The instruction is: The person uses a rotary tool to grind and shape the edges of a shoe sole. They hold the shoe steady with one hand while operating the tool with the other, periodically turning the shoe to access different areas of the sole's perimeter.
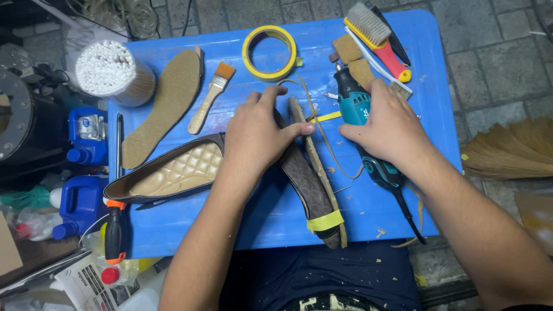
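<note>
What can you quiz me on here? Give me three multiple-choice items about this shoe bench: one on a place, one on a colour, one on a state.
1. Where does the roll of tape lie?
A. At the far edge of the blue table
B. On the floor
C. Inside the shoe

2. What colour is the strip of tape wrapped around the shoe held on its side?
A. Red
B. Yellow
C. White

3. What is the right hand doing?
A. Resting flat on bare table
B. Holding the paintbrush
C. Gripping the teal rotary tool

Answers: 1 A, the roll sits on the table top near its far rim. 2 B, the band near the shoe's end is yellow. 3 C, its fingers close around the tool's body, while the left hand steadies the shoe.
</note>
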